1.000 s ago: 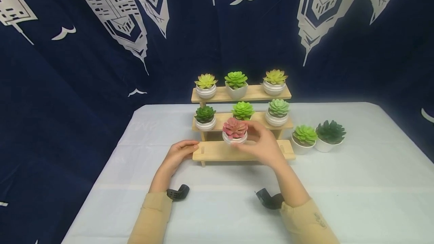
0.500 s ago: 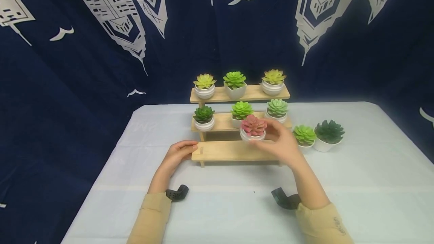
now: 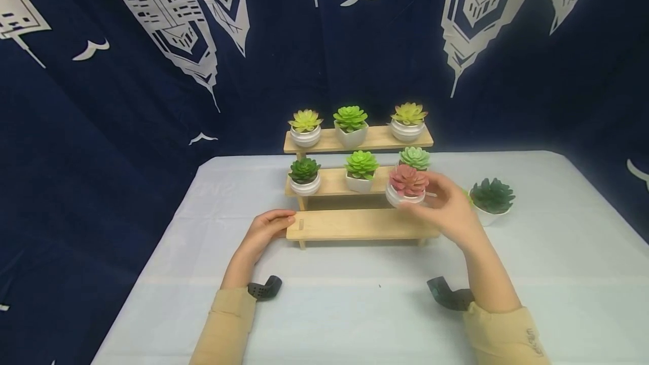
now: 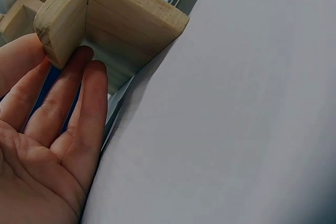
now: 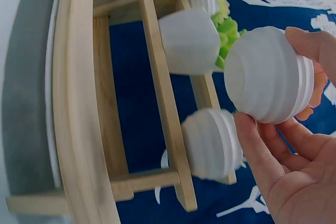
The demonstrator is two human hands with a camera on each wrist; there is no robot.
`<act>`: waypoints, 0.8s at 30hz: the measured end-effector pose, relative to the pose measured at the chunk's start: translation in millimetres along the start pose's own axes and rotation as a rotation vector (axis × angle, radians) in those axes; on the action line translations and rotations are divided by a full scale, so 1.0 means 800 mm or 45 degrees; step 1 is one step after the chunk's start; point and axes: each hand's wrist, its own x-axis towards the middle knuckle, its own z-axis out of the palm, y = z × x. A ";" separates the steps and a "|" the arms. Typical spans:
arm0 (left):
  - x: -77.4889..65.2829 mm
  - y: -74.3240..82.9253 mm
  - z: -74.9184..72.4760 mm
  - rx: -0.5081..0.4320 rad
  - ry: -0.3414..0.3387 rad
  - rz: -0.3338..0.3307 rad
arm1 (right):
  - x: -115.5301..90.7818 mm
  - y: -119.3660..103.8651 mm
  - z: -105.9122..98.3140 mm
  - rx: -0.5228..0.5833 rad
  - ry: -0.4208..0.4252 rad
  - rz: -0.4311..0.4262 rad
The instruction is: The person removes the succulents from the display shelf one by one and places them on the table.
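Observation:
My right hand grips a pink succulent in a ribbed white pot and holds it raised above the right end of the stand's bottom shelf. In the right wrist view the thumb and fingers pinch the pot near its rim, its base facing the camera. My left hand holds the left end of a three-tier wooden plant stand. In the left wrist view its fingers reach under the board end, with the thumb side against the edge.
Three potted succulents stand on the top shelf. The middle shelf holds a dark green one, a bright green one and a pale green one, partly hidden. Right of the stand sits a dark green succulent; my right hand mostly covers its neighbour.
My right hand has carried the pink succulent rightward, from the middle of the stand to its right end. The left hand has kept its place on the stand.

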 end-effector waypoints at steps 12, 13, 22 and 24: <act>0.001 -0.001 0.001 0.019 0.000 0.007 | -0.005 0.010 -0.033 -0.087 0.138 0.030; 0.001 0.000 0.001 0.017 0.002 0.007 | -0.005 0.011 -0.036 -0.083 0.148 0.040; 0.001 -0.001 0.000 0.007 0.012 -0.005 | -0.008 0.022 -0.061 -0.024 0.222 0.085; 0.001 -0.001 0.001 0.011 0.014 -0.005 | -0.009 0.024 -0.067 -0.040 0.248 0.101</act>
